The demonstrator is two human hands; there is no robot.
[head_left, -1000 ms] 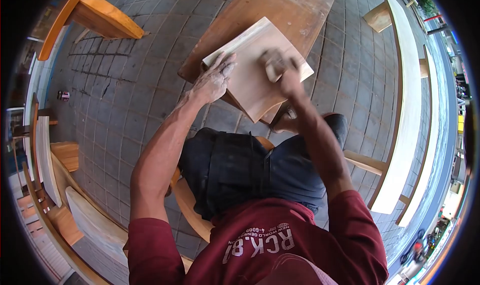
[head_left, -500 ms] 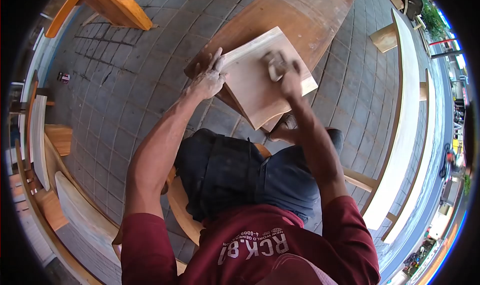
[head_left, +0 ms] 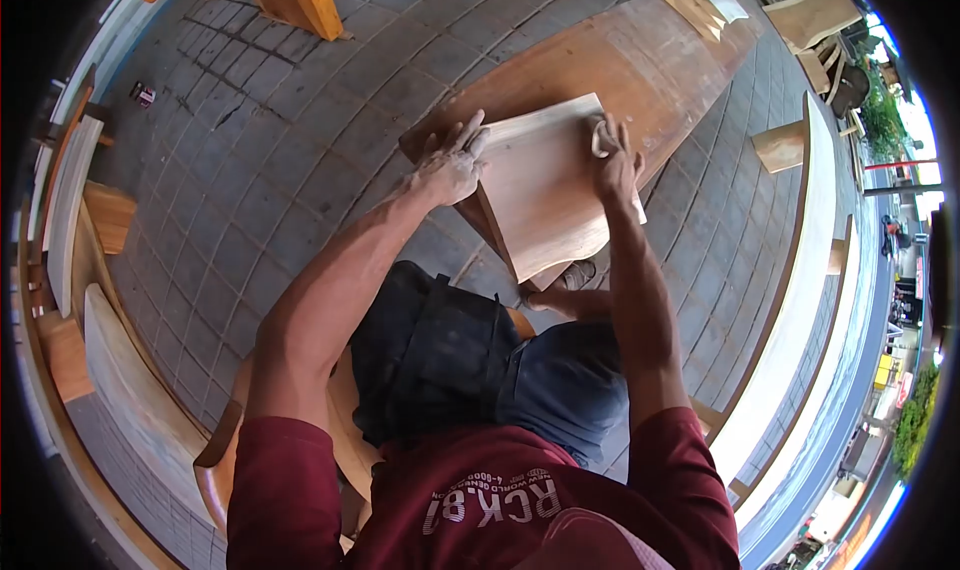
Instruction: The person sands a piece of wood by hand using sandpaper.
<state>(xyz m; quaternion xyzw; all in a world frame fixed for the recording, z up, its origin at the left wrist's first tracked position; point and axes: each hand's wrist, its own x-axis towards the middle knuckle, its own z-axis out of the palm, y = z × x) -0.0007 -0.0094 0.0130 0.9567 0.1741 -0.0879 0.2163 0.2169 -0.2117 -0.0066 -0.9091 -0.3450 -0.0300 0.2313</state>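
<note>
A pale wooden board (head_left: 545, 185) with one wavy edge lies on a long brown wooden bench (head_left: 650, 65). My left hand (head_left: 455, 165), dusty, rests on the board's left edge with its fingers stretched out and apart. At the right edge of the board, my right hand (head_left: 618, 165) presses a small folded piece of sandpaper (head_left: 600, 140) under its fingers; most of that piece is hidden. Both arms reach forward over my lap.
Small wood pieces (head_left: 695, 10) lie at the bench's far end. A long pale bench (head_left: 775, 340) stands on the right, and pale planks (head_left: 130, 370) on the left. An orange wooden leg (head_left: 295, 0) stands on the paved floor (head_left: 290, 160).
My right hand has slid with the sandpaper from the board's middle to its right edge. My left hand stays at the left edge. The whole view has shifted slightly.
</note>
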